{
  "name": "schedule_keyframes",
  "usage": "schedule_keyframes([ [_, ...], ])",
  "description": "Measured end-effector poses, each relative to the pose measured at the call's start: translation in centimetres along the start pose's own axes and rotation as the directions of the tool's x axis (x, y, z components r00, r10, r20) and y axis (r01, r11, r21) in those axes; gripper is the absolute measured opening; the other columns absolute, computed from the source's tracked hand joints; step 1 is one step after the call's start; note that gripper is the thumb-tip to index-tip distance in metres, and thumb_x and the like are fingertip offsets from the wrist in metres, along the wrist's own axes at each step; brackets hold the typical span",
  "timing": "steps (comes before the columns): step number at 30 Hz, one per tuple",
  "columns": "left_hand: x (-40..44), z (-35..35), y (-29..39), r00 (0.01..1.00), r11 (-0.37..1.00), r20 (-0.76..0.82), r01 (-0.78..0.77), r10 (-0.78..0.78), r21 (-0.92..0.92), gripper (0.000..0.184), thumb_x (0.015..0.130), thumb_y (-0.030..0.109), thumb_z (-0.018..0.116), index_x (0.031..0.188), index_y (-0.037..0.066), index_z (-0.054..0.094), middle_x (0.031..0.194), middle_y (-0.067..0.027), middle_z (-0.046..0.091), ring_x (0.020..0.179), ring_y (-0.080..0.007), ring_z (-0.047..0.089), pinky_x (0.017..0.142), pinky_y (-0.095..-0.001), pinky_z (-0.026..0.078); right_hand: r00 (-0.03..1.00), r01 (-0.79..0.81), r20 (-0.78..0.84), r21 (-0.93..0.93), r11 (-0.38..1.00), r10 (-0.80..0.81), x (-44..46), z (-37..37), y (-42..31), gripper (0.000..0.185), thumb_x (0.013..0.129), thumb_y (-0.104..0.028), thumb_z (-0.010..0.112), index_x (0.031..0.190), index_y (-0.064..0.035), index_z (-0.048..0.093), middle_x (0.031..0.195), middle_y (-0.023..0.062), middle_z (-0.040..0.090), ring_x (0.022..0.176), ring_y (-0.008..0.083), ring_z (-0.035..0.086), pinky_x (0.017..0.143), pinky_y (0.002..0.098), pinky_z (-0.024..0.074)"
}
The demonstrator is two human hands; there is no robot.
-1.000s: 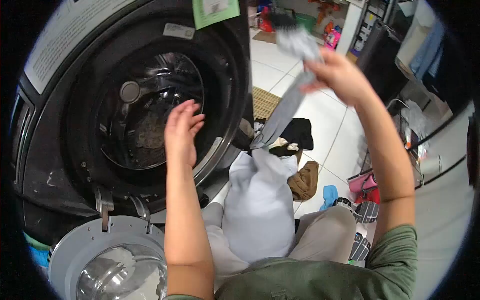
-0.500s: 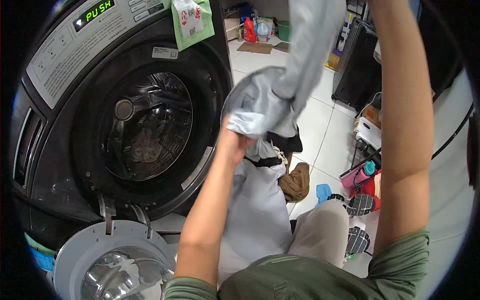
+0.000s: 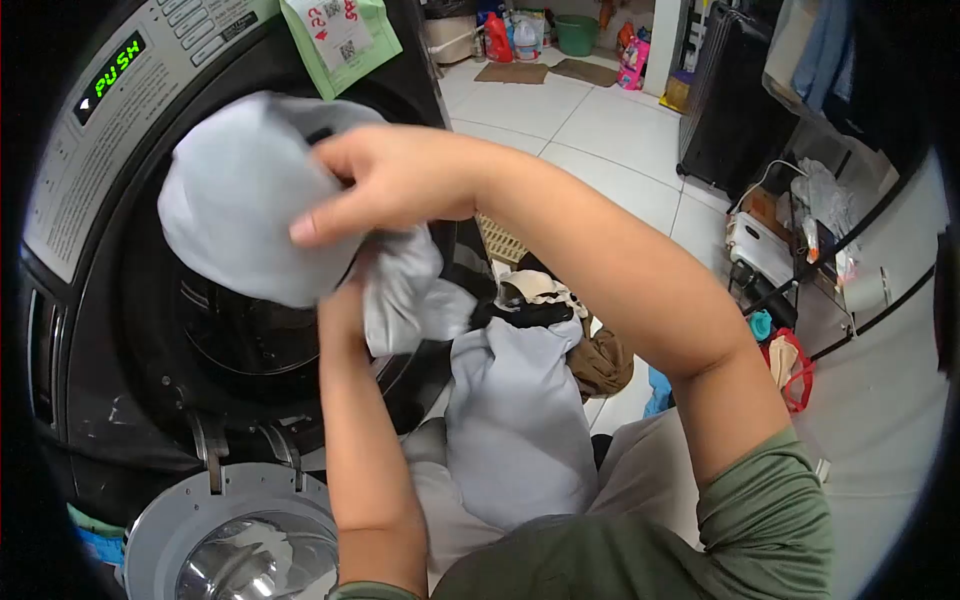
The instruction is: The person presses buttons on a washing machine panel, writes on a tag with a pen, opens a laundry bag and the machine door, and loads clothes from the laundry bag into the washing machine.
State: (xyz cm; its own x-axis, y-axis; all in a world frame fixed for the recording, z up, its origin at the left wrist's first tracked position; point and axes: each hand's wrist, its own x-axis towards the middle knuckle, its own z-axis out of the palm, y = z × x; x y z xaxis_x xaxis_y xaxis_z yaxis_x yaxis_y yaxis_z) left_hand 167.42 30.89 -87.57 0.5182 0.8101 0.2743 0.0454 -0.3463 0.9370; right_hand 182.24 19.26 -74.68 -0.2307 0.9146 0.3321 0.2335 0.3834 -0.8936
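A light grey piece of fabric (image 3: 245, 190), its garment kind unclear, is bunched up before the washing machine drum (image 3: 260, 330). My right hand (image 3: 385, 180) reaches across and is closed on its upper edge, thumb toward me. From below, my left hand (image 3: 342, 300) goes in under the folds; its fingers are hidden by the fabric. A shinier grey part (image 3: 395, 300) hangs beside my left wrist. Between my legs lies a light grey cloth bundle or bag (image 3: 520, 420). Black and cream clothes (image 3: 540, 290) and a brown garment (image 3: 600, 365) lie just beyond it.
The round washer door (image 3: 150, 540) hangs open at lower left. "PUSH" glows on the panel display (image 3: 110, 78). A green packet (image 3: 345, 45) is stuck on the machine front. A black suitcase (image 3: 735, 105) and a white case (image 3: 755, 245) stand on the right.
My right hand has come down and left from high up, bringing the grey fabric in front of the drum. My left hand has moved left and is now covered by the fabric.
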Motion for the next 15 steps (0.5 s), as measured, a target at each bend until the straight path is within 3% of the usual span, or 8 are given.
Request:
schedule_keyframes([
  [2,2.5,-3.9,-2.2,0.953,0.877,-0.189,0.125,-0.236,-0.465,0.057,0.087,0.023,0.068,0.134,-0.001,0.046,0.139,-0.0152,0.047,0.128,-0.0255,0.043,0.107,-0.0375,0.035,0.991,0.085,0.131,-0.383,0.92,-0.037,-0.6,-1.6,2.5,0.043,0.086,-0.034,0.071,0.112,-0.0001,0.065,0.104,0.0088,0.069,0.093,0.0149,0.063,0.084,0.0305,0.05],
  [3,3.7,-6.9,-4.1,0.924,0.76,-0.251,0.062,-0.289,-0.647,0.055,0.088,0.023,0.066,0.133,0.0,0.047,0.138,-0.0155,0.047,0.128,-0.0262,0.043,0.107,-0.0381,0.035,0.983,0.155,0.163,-0.523,0.838,-0.079,-1.2,-2.9,5.3,0.042,0.087,-0.036,0.07,0.11,-0.0011,0.066,0.104,0.0089,0.069,0.093,0.0163,0.064,0.084,0.0311,0.0503],
  [5,5.3,-13.3,-8.7,0.89,0.526,-0.334,-0.131,-0.311,-0.84,0.052,0.088,0.024,0.063,0.132,0.002,0.048,0.137,-0.016,0.048,0.129,-0.0276,0.043,0.107,-0.0392,0.035,0.969,-0.072,0.174,-0.487,0.87,0.177,-3.6,-5.9,12.0,0.042,0.089,-0.04,0.067,0.105,-0.0017,0.068,0.101,0.0091,0.07,0.094,0.0204,0.066,0.085,0.0334,0.051],
  [6,5.6,-15.8,-11.5,0.898,0.435,-0.335,-0.19,-0.284,-0.88,0.05,0.089,0.024,0.062,0.132,0.003,0.049,0.137,-0.0162,0.049,0.129,-0.0283,0.043,0.108,-0.0397,0.035,0.905,-0.339,0.08,-0.463,0.819,0.419,-5.1,-6.6,15.2,0.043,0.089,-0.043,0.065,0.101,-0.0017,0.07,0.096,0.0096,0.071,0.091,0.0218,0.066,0.083,0.0349,0.0516],
  [9,4.9,-19.7,-20.0,0.997,0.262,-0.059,-0.046,-0.041,-0.964,0.046,0.089,0.025,0.058,0.13,0.005,0.052,0.135,-0.0169,0.05,0.13,-0.0304,0.042,0.108,-0.0413,0.035,0.672,-0.723,-0.299,-0.461,0.514,0.677,-9.6,-5.2,31.7,0.063,0.078,-0.056,0.071,0.105,0.0009,0.067,0.102,0.0215,0.068,0.101,0.0324,0.065,0.089,0.0407,0.0496],
  [10,4.4,-18.7,-18.5,0.949,0.328,-0.106,-0.003,-0.296,-0.945,0.043,0.089,0.023,0.057,0.128,0.006,0.052,0.133,-0.0166,0.051,0.129,-0.0304,0.044,0.106,-0.0418,0.036,0.718,-0.691,-0.454,-0.553,0.465,0.527,-11.9,-3.5,37.5,0.072,0.071,-0.061,0.074,0.111,-0.002,0.067,0.106,0.0258,0.067,0.095,0.0376,0.066,0.085,0.0424,0.0507],
  [12,3.8,-15.6,-14.5,0.663,0.379,-0.203,0.131,-0.721,-0.916,0.038,0.088,0.019,0.055,0.124,0.006,0.054,0.13,-0.016,0.053,0.126,-0.0303,0.046,0.103,-0.0428,0.039,0.516,-0.85,-0.694,-0.486,0.202,0.503,-14.6,1.5,38.1,0.077,0.068,-0.052,0.079,0.12,0.0011,0.061,0.113,0.0266,0.064,0.104,0.0365,0.064,0.091,0.0408,0.0497],
  [15,3.0,-11.3,-8.5,0.606,0.567,-0.44,0.022,-0.663,-0.823,0.037,0.087,0.012,0.053,0.124,0.007,0.055,0.122,-0.0152,0.056,0.118,-0.0308,0.051,0.099,-0.0424,0.042,0.368,-0.897,-0.637,-0.434,0.08,0.677,-20.1,2.8,44.3,0.05,0.074,-0.031,0.075,0.115,-0.0029,0.065,0.111,0.0215,0.066,0.104,0.0347,0.064,0.089,0.041,0.0511],
])
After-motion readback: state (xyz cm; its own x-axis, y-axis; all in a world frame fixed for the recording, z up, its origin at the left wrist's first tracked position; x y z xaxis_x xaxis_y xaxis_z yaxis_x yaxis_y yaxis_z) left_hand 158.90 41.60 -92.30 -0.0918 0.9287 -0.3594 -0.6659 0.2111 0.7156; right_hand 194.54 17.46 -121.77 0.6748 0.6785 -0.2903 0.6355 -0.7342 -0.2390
